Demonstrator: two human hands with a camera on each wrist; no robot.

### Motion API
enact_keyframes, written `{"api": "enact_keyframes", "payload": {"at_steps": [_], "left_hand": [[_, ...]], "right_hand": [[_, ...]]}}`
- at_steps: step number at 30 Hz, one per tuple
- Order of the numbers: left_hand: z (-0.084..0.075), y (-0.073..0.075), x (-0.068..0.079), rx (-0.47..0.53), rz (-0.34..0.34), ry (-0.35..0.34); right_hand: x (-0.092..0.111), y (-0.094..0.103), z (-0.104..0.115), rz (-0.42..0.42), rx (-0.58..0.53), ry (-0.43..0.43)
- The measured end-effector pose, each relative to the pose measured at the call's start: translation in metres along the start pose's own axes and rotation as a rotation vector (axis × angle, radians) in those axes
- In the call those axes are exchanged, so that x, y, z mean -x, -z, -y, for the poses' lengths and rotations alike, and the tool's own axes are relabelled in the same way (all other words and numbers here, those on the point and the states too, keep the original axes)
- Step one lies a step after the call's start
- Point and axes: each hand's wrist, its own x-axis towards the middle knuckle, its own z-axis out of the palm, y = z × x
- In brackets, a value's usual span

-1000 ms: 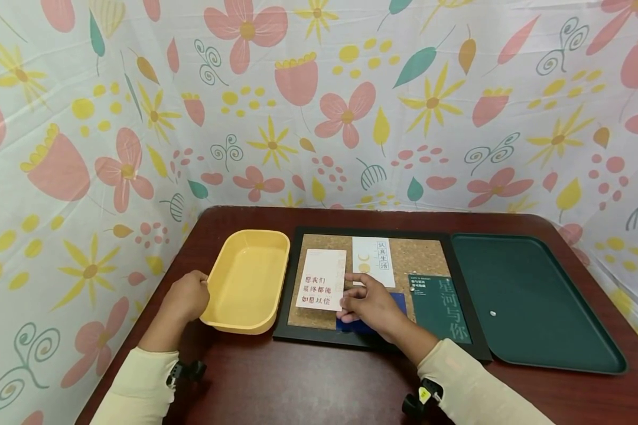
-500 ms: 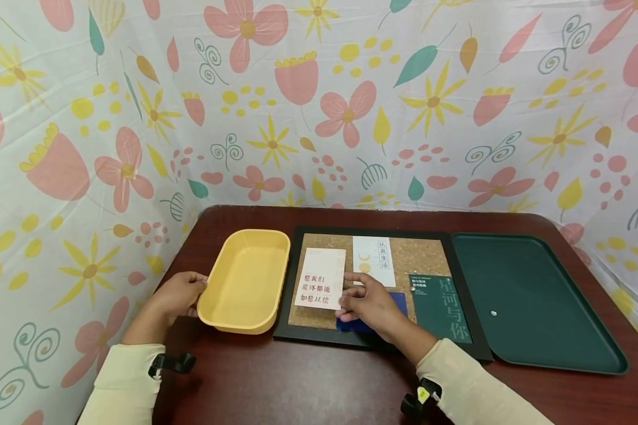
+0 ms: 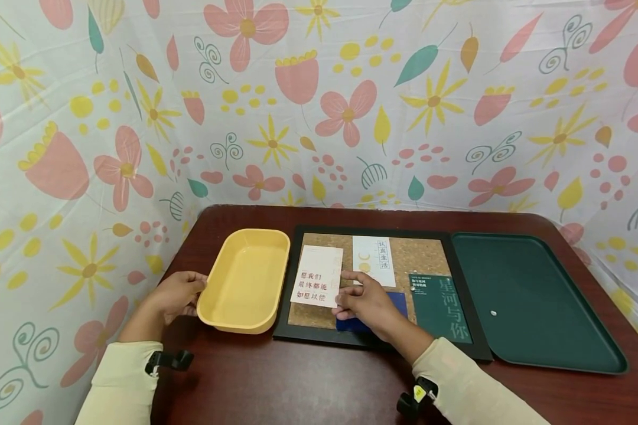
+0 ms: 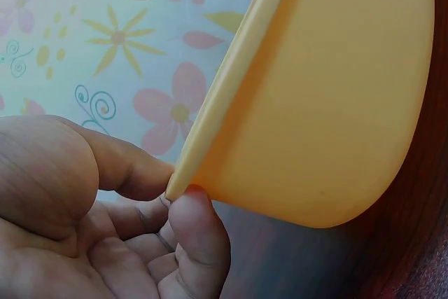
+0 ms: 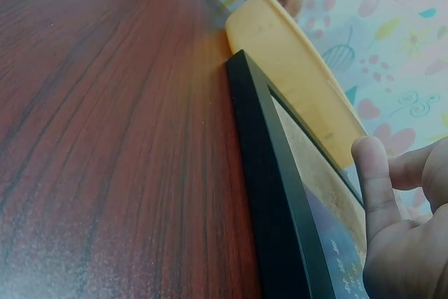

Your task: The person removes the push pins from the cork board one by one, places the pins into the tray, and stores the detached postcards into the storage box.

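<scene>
My left hand (image 3: 178,296) pinches the left rim of a yellow plastic tub (image 3: 244,283). In the left wrist view, thumb and a finger of that hand (image 4: 140,236) meet on either side of the rim of the tub (image 4: 336,103). A white card with red Chinese characters (image 3: 313,276) is held at its right edge by my right hand (image 3: 365,304), over the left part of a black-framed corkboard (image 3: 420,254). A blue card (image 3: 351,324) lies on the board, partly under that hand. In the right wrist view the hand (image 5: 409,222) mostly hides the white card.
On the corkboard are another white card (image 3: 373,260) at the top and a dark green card (image 3: 441,310) at the right. A dark green tray (image 3: 537,295) stands right of the board, bearing a small silvery thing (image 3: 493,313). A patterned cloth (image 3: 319,177) backs the table.
The white card has shifted slightly left in my right hand and tilted a little. My left hand has moved slightly left and changed its hold on the tub's rim, fingers now more extended.
</scene>
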Motion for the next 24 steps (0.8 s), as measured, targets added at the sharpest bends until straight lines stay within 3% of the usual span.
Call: {"api": "enact_keyframes", "payload": {"at_steps": [24], "left_hand": [[0.001, 0.002, -0.002, -0.023, -0.014, -0.009]], "right_hand": [[-0.001, -0.011, 0.007, 0.04, -0.009, 0.03]]}}
